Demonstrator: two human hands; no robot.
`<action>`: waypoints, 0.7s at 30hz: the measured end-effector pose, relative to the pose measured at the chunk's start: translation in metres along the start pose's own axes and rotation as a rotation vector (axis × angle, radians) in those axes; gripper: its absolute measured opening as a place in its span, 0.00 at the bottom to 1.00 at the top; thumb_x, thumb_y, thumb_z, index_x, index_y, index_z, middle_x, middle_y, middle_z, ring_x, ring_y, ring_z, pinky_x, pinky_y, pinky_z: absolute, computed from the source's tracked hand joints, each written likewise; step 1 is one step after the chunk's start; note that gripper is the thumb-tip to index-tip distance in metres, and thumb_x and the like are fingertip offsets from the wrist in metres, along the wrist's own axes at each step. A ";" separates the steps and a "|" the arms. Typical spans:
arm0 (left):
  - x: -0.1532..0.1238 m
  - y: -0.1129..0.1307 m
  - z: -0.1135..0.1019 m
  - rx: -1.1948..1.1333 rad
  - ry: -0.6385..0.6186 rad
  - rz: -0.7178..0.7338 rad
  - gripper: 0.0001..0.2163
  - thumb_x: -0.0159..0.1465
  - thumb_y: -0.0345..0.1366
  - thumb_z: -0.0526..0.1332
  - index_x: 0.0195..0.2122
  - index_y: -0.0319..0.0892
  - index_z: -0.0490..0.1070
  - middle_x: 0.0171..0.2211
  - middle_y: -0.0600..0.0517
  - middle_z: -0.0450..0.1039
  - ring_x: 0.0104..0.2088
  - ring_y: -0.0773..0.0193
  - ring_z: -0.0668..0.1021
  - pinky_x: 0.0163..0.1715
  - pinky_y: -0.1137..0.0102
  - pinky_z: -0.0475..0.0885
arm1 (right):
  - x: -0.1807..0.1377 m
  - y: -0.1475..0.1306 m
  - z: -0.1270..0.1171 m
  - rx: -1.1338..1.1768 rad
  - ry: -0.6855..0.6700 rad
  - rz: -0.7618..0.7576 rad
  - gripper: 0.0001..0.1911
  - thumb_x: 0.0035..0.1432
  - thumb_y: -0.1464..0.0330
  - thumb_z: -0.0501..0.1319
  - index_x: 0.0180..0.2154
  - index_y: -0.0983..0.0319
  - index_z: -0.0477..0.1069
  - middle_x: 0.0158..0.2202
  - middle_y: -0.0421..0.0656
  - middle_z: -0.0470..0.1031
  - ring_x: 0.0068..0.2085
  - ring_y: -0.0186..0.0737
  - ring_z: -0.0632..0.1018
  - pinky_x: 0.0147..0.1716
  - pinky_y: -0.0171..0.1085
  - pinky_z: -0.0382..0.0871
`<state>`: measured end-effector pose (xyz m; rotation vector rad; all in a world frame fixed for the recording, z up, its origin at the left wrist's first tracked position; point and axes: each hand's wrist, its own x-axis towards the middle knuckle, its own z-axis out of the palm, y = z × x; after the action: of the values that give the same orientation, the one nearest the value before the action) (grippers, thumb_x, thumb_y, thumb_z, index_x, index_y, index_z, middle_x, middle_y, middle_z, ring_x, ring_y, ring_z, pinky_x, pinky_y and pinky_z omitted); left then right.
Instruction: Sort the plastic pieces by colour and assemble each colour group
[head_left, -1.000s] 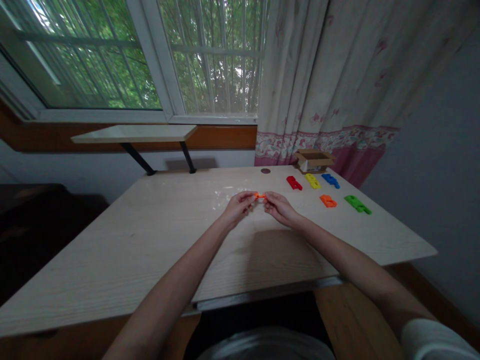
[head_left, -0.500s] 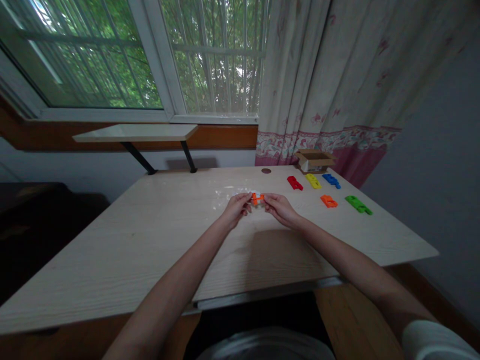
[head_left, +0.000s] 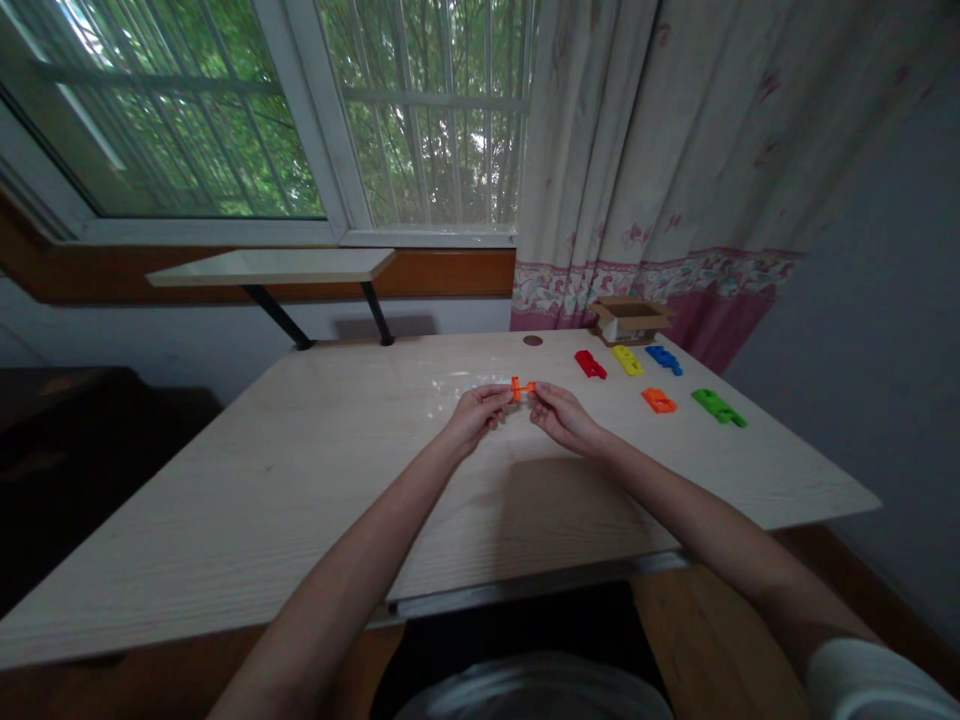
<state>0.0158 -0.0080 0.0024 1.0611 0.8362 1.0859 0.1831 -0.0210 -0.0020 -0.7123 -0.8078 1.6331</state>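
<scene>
The small orange plastic piece [head_left: 519, 389] was pinched between both hands, held just above the pale wood-grain desk [head_left: 300, 480], around the middle of the table. Compared with the frame half a second earlier, it had been turned: it now showed as a narrow upright bit with a short arm sticking out to the right, not the flatter shape from before, and it sat a touch higher. The left hand [head_left: 476, 417] and right hand [head_left: 564, 417] were clamped on it from either side, with the fingertips of both nearly meeting at the piece. Off to the right, the red block [head_left: 590, 364], yellow block [head_left: 627, 360], blue block [head_left: 664, 360], orange block [head_left: 658, 400] and green block [head_left: 718, 406] lay flat on the desk, same layout as before, with a small cardboard box [head_left: 630, 320] behind them by the curtain [head_left: 660, 150].
</scene>
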 end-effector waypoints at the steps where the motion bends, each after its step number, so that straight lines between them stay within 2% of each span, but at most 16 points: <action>1: 0.000 0.000 0.000 0.001 0.000 0.003 0.19 0.42 0.40 0.72 0.34 0.37 0.76 0.23 0.52 0.72 0.16 0.77 0.65 0.14 0.78 0.53 | -0.001 0.000 0.001 0.004 -0.007 0.007 0.14 0.39 0.65 0.72 0.29 0.62 0.72 0.23 0.35 0.72 0.22 0.26 0.66 0.25 0.30 0.61; 9: -0.003 0.004 0.002 -0.022 0.012 0.003 0.17 0.42 0.39 0.72 0.32 0.36 0.76 0.23 0.52 0.72 0.17 0.76 0.66 0.15 0.78 0.54 | -0.003 0.000 0.002 -0.054 -0.021 0.014 0.15 0.41 0.61 0.71 0.29 0.60 0.70 0.25 0.37 0.72 0.23 0.28 0.67 0.26 0.32 0.62; 21: 0.001 0.000 -0.002 -0.084 -0.034 0.014 0.18 0.43 0.41 0.72 0.31 0.35 0.75 0.23 0.53 0.70 0.17 0.77 0.64 0.15 0.79 0.53 | -0.006 -0.002 0.005 -0.014 -0.045 0.039 0.15 0.37 0.64 0.73 0.28 0.62 0.72 0.24 0.37 0.74 0.23 0.27 0.67 0.25 0.30 0.62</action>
<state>0.0144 -0.0066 0.0016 1.0137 0.7507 1.1028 0.1818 -0.0273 0.0026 -0.7073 -0.8432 1.6857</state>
